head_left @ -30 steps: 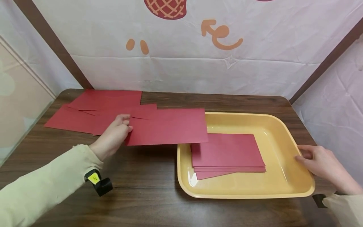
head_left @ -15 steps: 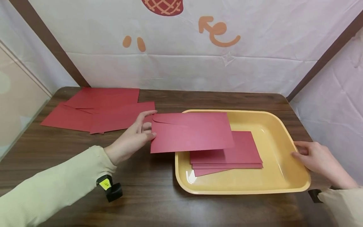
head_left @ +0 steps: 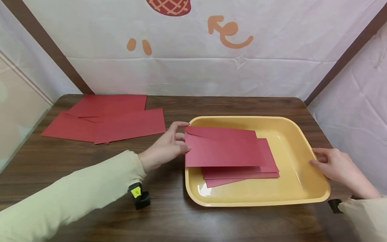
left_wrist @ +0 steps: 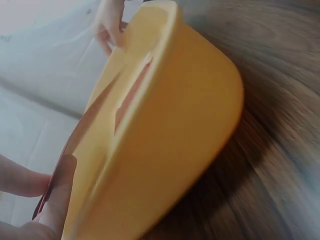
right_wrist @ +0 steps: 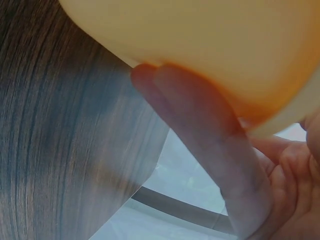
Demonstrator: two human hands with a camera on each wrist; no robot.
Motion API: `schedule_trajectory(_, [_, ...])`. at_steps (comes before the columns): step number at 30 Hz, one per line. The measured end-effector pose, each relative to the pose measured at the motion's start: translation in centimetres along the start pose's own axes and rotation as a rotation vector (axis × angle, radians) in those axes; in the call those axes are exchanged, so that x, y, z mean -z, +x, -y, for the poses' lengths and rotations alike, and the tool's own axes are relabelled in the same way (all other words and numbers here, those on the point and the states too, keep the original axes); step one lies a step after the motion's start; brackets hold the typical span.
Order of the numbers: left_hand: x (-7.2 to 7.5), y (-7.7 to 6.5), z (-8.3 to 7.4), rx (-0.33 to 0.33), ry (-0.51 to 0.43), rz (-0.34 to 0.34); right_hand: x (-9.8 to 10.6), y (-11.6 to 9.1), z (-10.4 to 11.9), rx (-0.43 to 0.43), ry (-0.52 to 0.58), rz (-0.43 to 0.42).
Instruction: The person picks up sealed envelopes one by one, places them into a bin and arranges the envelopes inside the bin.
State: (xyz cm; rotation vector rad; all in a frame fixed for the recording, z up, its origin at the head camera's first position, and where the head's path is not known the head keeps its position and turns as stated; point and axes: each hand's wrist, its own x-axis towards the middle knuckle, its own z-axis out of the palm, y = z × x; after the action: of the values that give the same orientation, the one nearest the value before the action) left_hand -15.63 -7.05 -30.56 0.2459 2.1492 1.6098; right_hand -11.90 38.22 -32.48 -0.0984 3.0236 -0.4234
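Observation:
My left hand (head_left: 164, 148) pinches the left end of a red envelope (head_left: 222, 149) between thumb and fingers. That envelope hangs over the left part of a yellow tray (head_left: 290, 188), above a stack of red envelopes (head_left: 269, 161) lying inside it. In the left wrist view the envelope (left_wrist: 92, 112) appears edge-on above the tray's rim, thumb and a finger on either side of it. My right hand (head_left: 340, 168) grips the tray's right rim. Seen from the right wrist, its fingers (right_wrist: 200, 130) press against the tray's outer wall (right_wrist: 200, 35).
Several red envelopes (head_left: 130, 126) lie overlapped at the table's back left. The brown wooden table (head_left: 163, 218) has a printed cloth (head_left: 193, 77) hanging behind it and more cloth at both sides.
My left hand has carried the envelope rightward from beside the back-left pile to over the stack in the tray. My right hand keeps its grip on the tray's rim.

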Motion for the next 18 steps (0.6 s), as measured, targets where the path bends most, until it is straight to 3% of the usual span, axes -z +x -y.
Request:
schedule_trajectory(5, [-1.7,1.1,-0.8,0.003,-0.028,0.035,0.1,0.0,0.1,-0.005,0.006,0.008])
schedule_trajectory(12, [-3.4,2.3,-0.5,0.018,-0.041,0.041,0.2,0.0,0.2,-0.003,0.011,0.007])
schedule_trajectory(18, [-4.3,3.0,-0.6,0.041,0.156,-0.028,0.1,-0.1,0.1,-0.004,0.008,0.002])
